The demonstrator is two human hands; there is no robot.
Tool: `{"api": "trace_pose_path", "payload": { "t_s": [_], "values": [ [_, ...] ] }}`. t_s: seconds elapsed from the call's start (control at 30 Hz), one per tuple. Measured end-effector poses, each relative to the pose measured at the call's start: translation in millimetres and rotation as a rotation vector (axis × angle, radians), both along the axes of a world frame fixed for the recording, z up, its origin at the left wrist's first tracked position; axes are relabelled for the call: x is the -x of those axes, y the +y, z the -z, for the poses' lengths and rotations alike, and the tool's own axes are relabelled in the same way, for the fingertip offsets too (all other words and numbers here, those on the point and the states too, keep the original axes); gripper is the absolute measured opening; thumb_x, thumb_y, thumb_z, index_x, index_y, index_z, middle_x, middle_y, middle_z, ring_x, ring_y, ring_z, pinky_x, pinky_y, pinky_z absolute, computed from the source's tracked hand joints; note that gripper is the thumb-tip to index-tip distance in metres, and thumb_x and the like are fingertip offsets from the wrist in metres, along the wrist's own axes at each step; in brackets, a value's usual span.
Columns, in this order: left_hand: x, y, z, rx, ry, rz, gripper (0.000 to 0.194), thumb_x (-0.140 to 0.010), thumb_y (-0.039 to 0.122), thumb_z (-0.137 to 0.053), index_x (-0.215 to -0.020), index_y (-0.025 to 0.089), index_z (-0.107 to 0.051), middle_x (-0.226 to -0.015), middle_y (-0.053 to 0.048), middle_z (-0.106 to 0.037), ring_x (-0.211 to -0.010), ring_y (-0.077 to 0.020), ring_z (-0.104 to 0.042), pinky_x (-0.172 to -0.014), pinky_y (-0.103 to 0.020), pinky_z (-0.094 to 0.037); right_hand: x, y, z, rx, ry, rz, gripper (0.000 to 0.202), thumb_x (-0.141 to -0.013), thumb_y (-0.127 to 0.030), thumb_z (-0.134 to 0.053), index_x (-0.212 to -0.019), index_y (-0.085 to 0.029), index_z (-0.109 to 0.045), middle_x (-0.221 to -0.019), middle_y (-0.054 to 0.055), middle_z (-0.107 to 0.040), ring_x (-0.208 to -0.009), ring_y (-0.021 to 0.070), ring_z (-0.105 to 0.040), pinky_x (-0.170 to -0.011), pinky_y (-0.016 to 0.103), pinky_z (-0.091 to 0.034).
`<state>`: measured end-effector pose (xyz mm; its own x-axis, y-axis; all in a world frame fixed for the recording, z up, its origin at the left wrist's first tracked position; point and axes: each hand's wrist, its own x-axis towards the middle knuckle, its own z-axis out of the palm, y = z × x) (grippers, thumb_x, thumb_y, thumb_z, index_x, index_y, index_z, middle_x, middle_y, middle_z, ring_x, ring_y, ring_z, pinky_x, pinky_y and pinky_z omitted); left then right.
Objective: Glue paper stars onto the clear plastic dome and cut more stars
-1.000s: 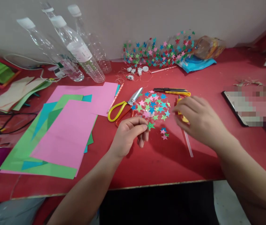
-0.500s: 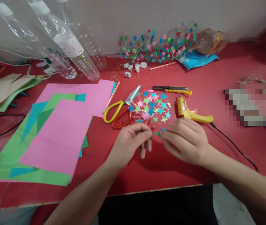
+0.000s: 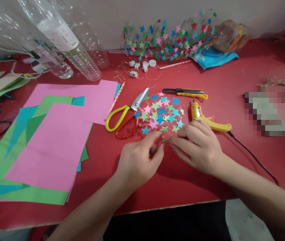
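A clear piece covered with colourful paper stars (image 3: 160, 113) lies on the red table (image 3: 182, 190). At its near edge, my right hand (image 3: 199, 147) pinches a small green star (image 3: 164, 140) between thumb and fingers. My left hand (image 3: 141, 159) is just left of that star, its thumb and forefinger curved with a gap between their tips and nothing visible in it. Scissors (image 3: 126, 115) with yellow and red handles rest left of the clear piece. A yellow glue gun (image 3: 217, 126) lies beyond my right hand, partly behind it.
Coloured paper sheets (image 3: 49, 147) cover the left side. Plastic bottles (image 3: 67, 43) lean at the back left. A star-covered bottle (image 3: 167, 40), a blue packet (image 3: 215, 58), a pencil (image 3: 174, 65) and small white parts (image 3: 138, 65) lie along the back. A cutter (image 3: 186, 92) lies behind the glue gun.
My left hand has turned, and its thumb and forefinger have parted. My right hand stays near the same spot with the small star. The camera view has shifted slightly.
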<state>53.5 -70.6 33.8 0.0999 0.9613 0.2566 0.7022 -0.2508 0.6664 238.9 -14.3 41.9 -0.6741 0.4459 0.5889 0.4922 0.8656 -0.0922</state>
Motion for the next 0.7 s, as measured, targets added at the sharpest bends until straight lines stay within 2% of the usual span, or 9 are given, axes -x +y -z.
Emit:
{"api": "trace_pose_path", "payload": {
  "t_s": [0.17,0.47,0.7],
  "values": [
    [-1,0,-2.0,0.030,-0.029,-0.009,0.022,-0.086,0.017,-0.055,-0.104,0.014,-0.067,-0.047,0.008,-0.048,-0.039,-0.0061,-0.037,-0.044,-0.018,-0.034,1,1,2.1,-0.011,0.016,-0.002,0.014,-0.089,-0.012,-0.060,-0.078,-0.020,-0.065,-0.069,0.001,-0.058,-0.067,0.0149,-0.048,-0.062,0.031,-0.035],
    [-3,1,-0.4,-0.057,-0.012,0.020,0.017,-0.085,0.013,-0.055,-0.097,0.014,-0.067,-0.049,0.008,-0.053,-0.037,-0.0052,-0.037,-0.042,-0.018,-0.034,-3,0,10.7,-0.010,0.020,-0.042,0.007,-0.089,-0.014,-0.062,-0.092,-0.019,-0.066,-0.073,0.001,-0.057,-0.069,0.0156,-0.048,-0.066,0.032,-0.040],
    [-4,2,-1.5,0.009,-0.059,0.015,0.016,-0.085,0.012,-0.055,-0.094,0.013,-0.068,-0.049,0.008,-0.053,-0.037,-0.0050,-0.042,-0.043,-0.018,-0.035,-1,0,10.3,0.022,0.018,-0.030,0.008,-0.089,-0.013,-0.061,-0.091,-0.019,-0.065,-0.071,0.001,-0.059,-0.067,0.0158,-0.047,-0.065,0.033,-0.040]
  ]
}}
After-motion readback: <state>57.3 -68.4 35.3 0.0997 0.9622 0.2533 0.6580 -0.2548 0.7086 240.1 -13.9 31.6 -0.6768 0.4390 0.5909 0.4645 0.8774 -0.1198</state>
